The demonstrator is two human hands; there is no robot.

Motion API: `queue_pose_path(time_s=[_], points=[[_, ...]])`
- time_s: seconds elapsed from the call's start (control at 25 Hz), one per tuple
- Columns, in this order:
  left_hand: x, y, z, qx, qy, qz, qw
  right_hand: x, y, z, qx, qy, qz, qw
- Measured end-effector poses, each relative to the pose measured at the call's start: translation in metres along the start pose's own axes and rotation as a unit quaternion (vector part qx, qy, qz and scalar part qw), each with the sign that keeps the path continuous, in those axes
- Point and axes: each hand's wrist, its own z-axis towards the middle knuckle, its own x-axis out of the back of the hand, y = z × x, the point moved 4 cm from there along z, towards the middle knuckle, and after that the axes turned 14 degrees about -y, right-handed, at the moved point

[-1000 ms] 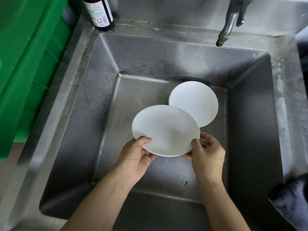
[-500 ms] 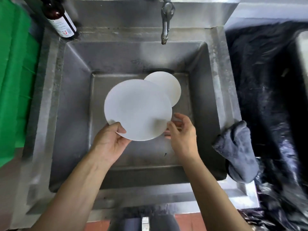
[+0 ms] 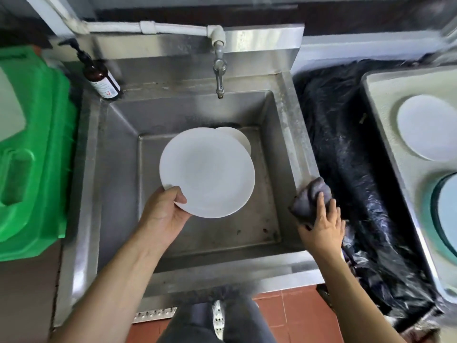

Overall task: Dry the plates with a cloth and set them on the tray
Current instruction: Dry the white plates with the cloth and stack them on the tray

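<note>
My left hand (image 3: pixel 164 214) grips a white plate (image 3: pixel 207 172) by its near rim and holds it above the steel sink (image 3: pixel 118 169). A second white plate (image 3: pixel 243 139) lies on the sink floor, mostly hidden behind the held one. My right hand (image 3: pixel 321 222) rests on a dark grey cloth (image 3: pixel 309 196) at the sink's right rim, fingers spread over it. A pale tray (image 3: pixel 385 125) stands at the far right with a white plate (image 3: pixel 427 127) on it.
A tap (image 3: pixel 218 75) hangs over the sink's back edge. A brown pump bottle (image 3: pixel 99 75) stands at the back left corner. A green plastic crate (image 3: pixel 32 149) sits left of the sink. Black plastic sheeting (image 3: pixel 353 169) fills the gap between sink and tray. A glass-rimmed dish (image 3: pixel 445 214) sits on the tray's near part.
My right hand has let go of the plate and moved right onto the cloth. My left hand alone now holds the plate, raised higher. The view has swung right, showing the tray.
</note>
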Motion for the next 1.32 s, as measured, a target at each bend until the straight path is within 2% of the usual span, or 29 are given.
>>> queue_pose_path(time_s=[0.08, 0.16, 0.32, 0.4, 0.48, 0.56, 0.68, 0.76, 0.84, 0.92, 0.96, 1.08, 1.16, 1.24, 1.32], points=[[-0.007, 0.008, -0.009, -0.002, -0.009, 0.03, 0.999, -0.009, 0.01, -0.004, 0.071, 0.029, -0.004, 0.997], [-0.011, 0.015, -0.016, -0.005, -0.006, 0.066, 0.998, -0.006, 0.009, -0.004, 0.102, 0.077, 0.031, 0.991], [-0.023, 0.026, -0.034, -0.019, -0.023, 0.092, 0.995, 0.027, -0.001, -0.006, 0.037, 0.089, 0.239, 0.966], [-0.028, 0.027, -0.039, -0.024, -0.026, 0.093, 0.995, 0.056, -0.022, -0.011, 0.052, 0.125, 0.297, 0.945], [-0.032, 0.027, -0.042, -0.023, -0.018, 0.1, 0.995, 0.087, -0.063, -0.017, 0.132, 0.151, 0.312, 0.929], [-0.035, 0.027, -0.043, -0.025, -0.015, 0.101, 0.994, 0.109, -0.114, -0.03, 0.25, 0.151, 0.314, 0.903], [-0.042, 0.028, -0.046, -0.045, -0.018, 0.095, 0.994, 0.123, -0.182, -0.054, 0.417, 0.111, 0.267, 0.862], [-0.046, 0.031, -0.047, -0.054, -0.013, 0.094, 0.994, 0.117, -0.21, -0.065, 0.486, 0.055, 0.186, 0.852], [-0.048, 0.034, -0.049, -0.066, -0.007, 0.086, 0.994, 0.097, -0.221, -0.07, 0.494, -0.019, 0.057, 0.868], [-0.049, 0.038, -0.053, -0.074, -0.004, 0.081, 0.994, 0.077, -0.219, -0.073, 0.464, -0.089, 0.014, 0.881], [-0.049, 0.039, -0.056, -0.074, -0.008, 0.083, 0.994, 0.073, -0.218, -0.074, 0.459, -0.088, 0.027, 0.884], [-0.048, 0.046, -0.061, -0.062, -0.033, 0.116, 0.991, 0.08, -0.223, -0.074, 0.443, 0.006, 0.084, 0.893], [-0.052, 0.054, -0.065, -0.057, -0.054, 0.155, 0.985, 0.085, -0.233, -0.074, 0.423, 0.021, 0.138, 0.895], [-0.058, 0.063, -0.069, -0.061, -0.071, 0.186, 0.978, 0.085, -0.251, -0.084, 0.433, -0.002, 0.197, 0.88], [-0.062, 0.068, -0.073, -0.068, -0.09, 0.207, 0.972, 0.081, -0.267, -0.1, 0.502, -0.014, 0.202, 0.841]])
